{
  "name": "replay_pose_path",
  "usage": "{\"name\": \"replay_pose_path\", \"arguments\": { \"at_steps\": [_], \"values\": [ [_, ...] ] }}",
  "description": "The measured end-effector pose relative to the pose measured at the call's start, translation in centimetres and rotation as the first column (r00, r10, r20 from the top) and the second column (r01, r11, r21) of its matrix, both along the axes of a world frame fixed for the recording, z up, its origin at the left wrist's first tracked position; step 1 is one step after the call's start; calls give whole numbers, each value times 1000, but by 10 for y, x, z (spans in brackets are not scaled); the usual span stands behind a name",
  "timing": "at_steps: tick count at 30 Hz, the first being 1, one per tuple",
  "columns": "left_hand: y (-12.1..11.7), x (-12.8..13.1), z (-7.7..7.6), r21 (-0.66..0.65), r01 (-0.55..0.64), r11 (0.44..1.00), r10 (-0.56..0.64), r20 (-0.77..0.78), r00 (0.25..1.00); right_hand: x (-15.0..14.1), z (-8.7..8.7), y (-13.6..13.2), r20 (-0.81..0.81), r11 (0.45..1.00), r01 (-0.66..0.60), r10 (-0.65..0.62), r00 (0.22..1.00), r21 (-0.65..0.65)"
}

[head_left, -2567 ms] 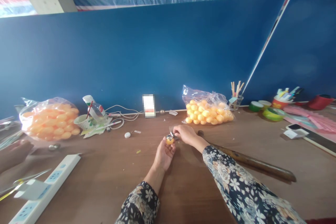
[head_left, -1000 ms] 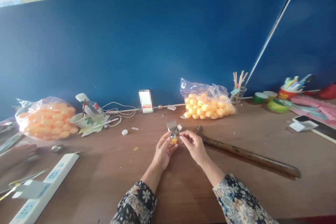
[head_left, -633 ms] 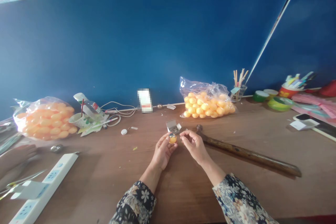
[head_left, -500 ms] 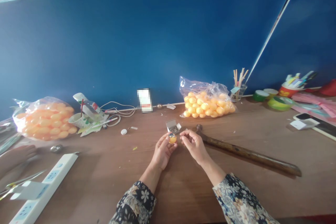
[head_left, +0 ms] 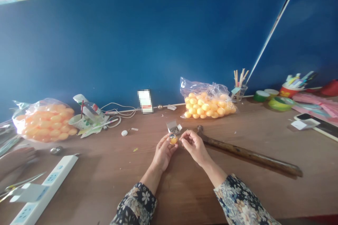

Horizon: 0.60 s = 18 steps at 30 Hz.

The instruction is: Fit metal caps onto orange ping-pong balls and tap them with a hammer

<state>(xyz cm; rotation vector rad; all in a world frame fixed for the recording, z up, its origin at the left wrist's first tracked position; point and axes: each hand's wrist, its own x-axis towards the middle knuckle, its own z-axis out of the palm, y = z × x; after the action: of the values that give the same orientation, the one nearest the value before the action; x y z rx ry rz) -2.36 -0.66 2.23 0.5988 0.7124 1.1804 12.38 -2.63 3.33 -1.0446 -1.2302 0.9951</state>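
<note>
My left hand (head_left: 164, 150) is closed on an orange ball (head_left: 173, 140), which has a dark, shiny patch on its upper side. To the right of the ball, my right hand (head_left: 193, 146) pinches with thumb and forefinger; whatever lies between the fingertips is too small to make out. Just beyond both hands stands a small open box (head_left: 173, 126) with little dark bits inside. A hammer (head_left: 250, 153) with a long wooden handle lies right of my right hand, its head near my knuckles.
Clear bags of orange balls lie at the back right (head_left: 210, 105) and left (head_left: 44, 121). A power strip (head_left: 50, 182) and another person's hand (head_left: 21, 156) are at the left. A white cap (head_left: 124, 133), a phone (head_left: 317, 126) and tape rolls (head_left: 280, 103) also rest on the table.
Both hands stay almost in place. My right fingertips have shifted very slightly toward the ball; the view has tilted a little.
</note>
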Motion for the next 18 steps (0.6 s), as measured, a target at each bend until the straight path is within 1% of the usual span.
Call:
{"name": "replay_pose_path", "arguments": {
  "at_steps": [6, 12, 18],
  "values": [
    [0, 1, 1, -11, -3, 1000, 3, 0, 1000, -1, 0, -1, -4, 1000, 0, 0, 1000, -2],
    [-1, 1, 1, 0, 2, 1000, -2, -7, 1000, -1, -3, 0, 43, 1000, 0, 1, 999, -20],
    [-2, 0, 3, 3, 12, 1000, -12, -13, 1000, 0, -2, -1, 7, 998, -32, 32, 999, -57]
  ]
}}
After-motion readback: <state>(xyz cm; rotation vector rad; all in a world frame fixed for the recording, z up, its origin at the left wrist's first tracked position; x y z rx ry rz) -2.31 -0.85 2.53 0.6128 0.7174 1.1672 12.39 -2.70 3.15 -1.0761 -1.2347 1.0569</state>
